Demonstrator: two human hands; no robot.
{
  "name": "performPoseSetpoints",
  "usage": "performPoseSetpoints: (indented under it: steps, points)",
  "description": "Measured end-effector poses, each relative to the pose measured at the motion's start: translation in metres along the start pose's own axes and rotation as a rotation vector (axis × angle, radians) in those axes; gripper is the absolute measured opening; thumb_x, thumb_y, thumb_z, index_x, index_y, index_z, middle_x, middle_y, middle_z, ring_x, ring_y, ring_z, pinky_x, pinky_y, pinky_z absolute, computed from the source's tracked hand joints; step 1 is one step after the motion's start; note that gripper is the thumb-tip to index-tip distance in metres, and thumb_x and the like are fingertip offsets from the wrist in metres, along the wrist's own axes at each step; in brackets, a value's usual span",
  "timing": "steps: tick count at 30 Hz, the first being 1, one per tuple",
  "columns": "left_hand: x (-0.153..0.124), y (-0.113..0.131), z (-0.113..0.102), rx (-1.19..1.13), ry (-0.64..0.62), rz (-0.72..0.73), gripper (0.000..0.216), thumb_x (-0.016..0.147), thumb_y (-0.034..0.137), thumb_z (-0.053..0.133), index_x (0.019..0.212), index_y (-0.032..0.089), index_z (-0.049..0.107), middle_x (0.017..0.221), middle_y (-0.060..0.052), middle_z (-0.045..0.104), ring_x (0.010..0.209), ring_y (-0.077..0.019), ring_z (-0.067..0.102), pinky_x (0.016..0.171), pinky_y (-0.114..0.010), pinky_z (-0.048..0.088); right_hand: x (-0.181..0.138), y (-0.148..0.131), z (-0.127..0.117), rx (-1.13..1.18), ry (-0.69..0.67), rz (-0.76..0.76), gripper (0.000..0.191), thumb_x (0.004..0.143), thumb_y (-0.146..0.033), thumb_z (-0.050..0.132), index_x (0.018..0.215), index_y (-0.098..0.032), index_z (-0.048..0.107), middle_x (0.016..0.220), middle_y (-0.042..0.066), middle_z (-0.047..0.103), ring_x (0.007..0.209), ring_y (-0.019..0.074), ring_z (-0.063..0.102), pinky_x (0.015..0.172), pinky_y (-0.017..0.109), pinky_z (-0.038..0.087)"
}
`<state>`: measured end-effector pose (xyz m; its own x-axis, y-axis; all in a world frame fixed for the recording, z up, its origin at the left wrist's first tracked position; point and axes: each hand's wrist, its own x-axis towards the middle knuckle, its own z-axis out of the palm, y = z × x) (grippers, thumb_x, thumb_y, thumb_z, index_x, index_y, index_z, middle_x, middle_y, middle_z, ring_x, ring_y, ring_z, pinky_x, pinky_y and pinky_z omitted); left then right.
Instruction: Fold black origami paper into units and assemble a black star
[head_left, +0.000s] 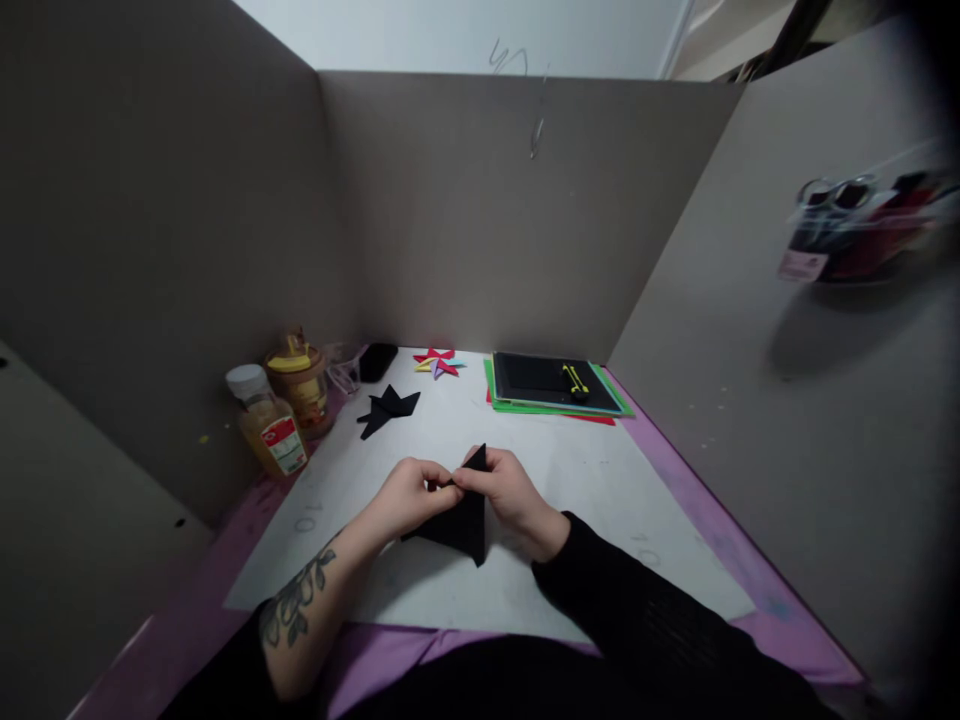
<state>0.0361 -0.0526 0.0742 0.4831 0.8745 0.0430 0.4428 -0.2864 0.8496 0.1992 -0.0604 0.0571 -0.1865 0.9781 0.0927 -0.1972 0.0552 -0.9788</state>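
Observation:
A folded black paper piece (459, 525) with pointed corners is held just above the white sheet (600, 480) at the table's middle. My left hand (409, 495) pinches its upper left edge with closed fingers. Pressed close against it, my right hand (510, 495) grips the same paper from the right, one black point sticking up between the fingers. Farther back lies a finished black folded shape (388, 408), and behind it a multicoloured paper star (439, 362).
Two bottles (281, 405) stand at the left wall beside a small black object (376, 360). A stack of coloured paper sheets (556, 385) with a black sheet on top lies at the back right. Grey cardboard walls enclose the table on three sides. Scissors (840, 195) hang on the right wall.

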Motion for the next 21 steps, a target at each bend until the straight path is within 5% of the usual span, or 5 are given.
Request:
performPoseSetpoints:
  steps: [9, 21]
  points:
    - [0.001, -0.006, 0.004, 0.016, 0.02, 0.035, 0.03, 0.075, 0.038, 0.057, 0.06, 0.014, 0.067, 0.053, 0.002, 0.053, 0.054, -0.0111, 0.045, 0.051, -0.021, 0.032, -0.005, -0.005, 0.004, -0.162, 0.069, -0.094, 0.023, 0.064, -0.03, 0.074, 0.058, -0.017, 0.055, 0.056, -0.003, 0.053, 0.056, 0.0117, 0.046, 0.055, 0.025, 0.035]
    - [0.001, -0.005, -0.006, 0.086, -0.015, -0.022, 0.026, 0.07, 0.035, 0.06, 0.054, 0.015, 0.06, 0.047, 0.004, 0.045, 0.048, -0.0098, 0.038, 0.047, -0.021, 0.027, 0.003, -0.013, -0.01, 0.038, 0.218, -0.086, 0.029, 0.059, -0.031, 0.076, 0.054, -0.017, 0.051, 0.052, -0.005, 0.047, 0.053, 0.0094, 0.039, 0.054, 0.025, 0.032]
